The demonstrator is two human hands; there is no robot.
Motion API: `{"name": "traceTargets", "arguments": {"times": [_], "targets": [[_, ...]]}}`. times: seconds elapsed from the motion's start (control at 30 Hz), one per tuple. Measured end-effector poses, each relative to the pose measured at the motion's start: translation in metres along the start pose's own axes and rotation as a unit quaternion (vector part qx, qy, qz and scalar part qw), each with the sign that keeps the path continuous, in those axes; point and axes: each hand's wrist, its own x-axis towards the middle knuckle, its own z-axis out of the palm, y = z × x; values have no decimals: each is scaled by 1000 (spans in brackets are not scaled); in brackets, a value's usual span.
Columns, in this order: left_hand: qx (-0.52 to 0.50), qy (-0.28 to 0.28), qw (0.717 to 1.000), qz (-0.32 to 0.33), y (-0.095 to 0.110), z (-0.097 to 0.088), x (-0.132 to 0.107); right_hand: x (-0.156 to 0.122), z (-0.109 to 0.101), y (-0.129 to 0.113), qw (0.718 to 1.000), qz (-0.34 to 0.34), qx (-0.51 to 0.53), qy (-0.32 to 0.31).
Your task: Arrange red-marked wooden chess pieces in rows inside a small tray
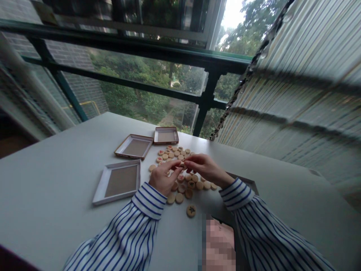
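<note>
My left hand (pixel 164 176) and my right hand (pixel 205 166) meet above a spread of round wooden Chinese chess pieces (pixel 178 198). Their thumbs and fingertips pinch one small piece (pixel 182 164) between them, mostly covered by the fingers. Some pieces on the table show red or black characters; many others look plain on top. A piece with a black character (pixel 191 210) lies apart, nearer to me. Part of the spread is hidden under both hands.
Left of the pieces lie an open white box (pixel 97 194) and a brown-edged shallow box (pixel 121 151); a smaller one (pixel 166 143) sits behind. Another box (pixel 252 182) is partly hidden by my right arm. A device with a blurred screen (pixel 221 244) lies on the white table (pixel 56 177).
</note>
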Motion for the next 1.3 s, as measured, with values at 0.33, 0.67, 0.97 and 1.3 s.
{"name": "traceTargets", "arguments": {"times": [0.33, 0.67, 0.97, 1.3], "targets": [[-158, 11, 972, -176, 0, 1, 3, -7, 9, -2, 962, -159, -215, 50], [-188, -7, 964, -187, -4, 4, 2, -9, 7, 2, 901, -202, -381, 39], [-15, 21, 986, -166, 1, -9, 6, -7, -1, 10, 869, -121, -473, 80], [-27, 55, 982, -181, -5, -13, 8, -3, -8, 22, 853, -8, -516, 76]]}}
